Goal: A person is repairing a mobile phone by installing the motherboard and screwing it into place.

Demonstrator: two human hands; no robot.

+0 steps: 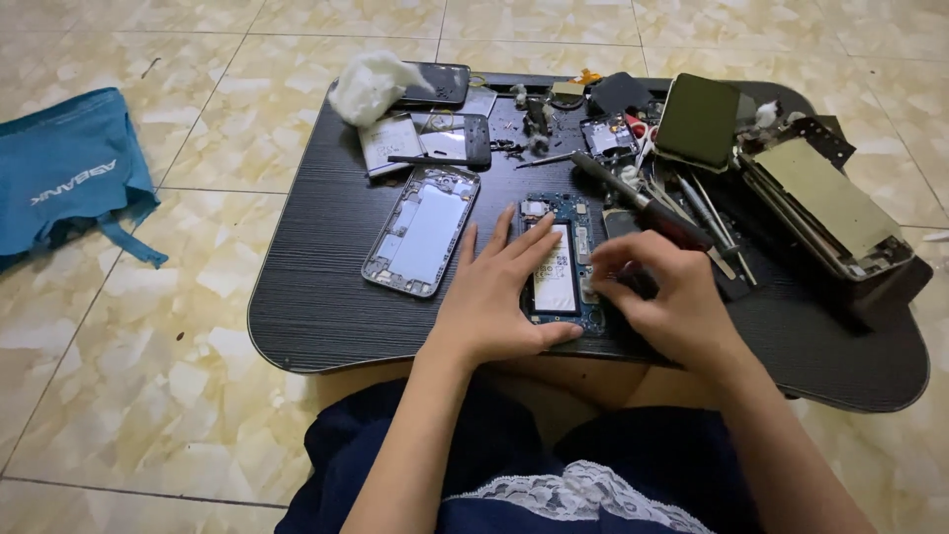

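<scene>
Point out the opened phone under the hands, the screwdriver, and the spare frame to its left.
Opened phone (556, 277), head view, on its white battery.
Screwdriver (643, 205), head view, on the dark shaft just above the red handle.
Spare frame (423, 229), head view, on its pale centre panel.

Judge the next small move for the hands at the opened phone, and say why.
Probably ease the screwdriver tip down onto the opened phone's right edge. The left hand lies flat on it, pinning it to the black table, while the right hand grips the tool right beside that edge.
</scene>
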